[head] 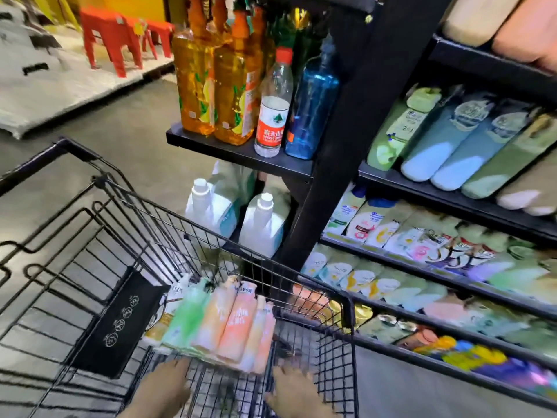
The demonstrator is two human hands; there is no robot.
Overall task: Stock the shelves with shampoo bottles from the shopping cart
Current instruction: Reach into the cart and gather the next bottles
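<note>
Here my left hand point(168, 384) and my right hand point(291, 387) reached into the black wire shopping cart point(90, 267), near the pastel shampoo bottles point(223, 321); I could not tell their grip.

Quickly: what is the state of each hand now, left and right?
Left hand: reaching to the shampoo bottles in the cart; grip cannot be told, blurred.
Right hand: the same, cannot be told.
</note>
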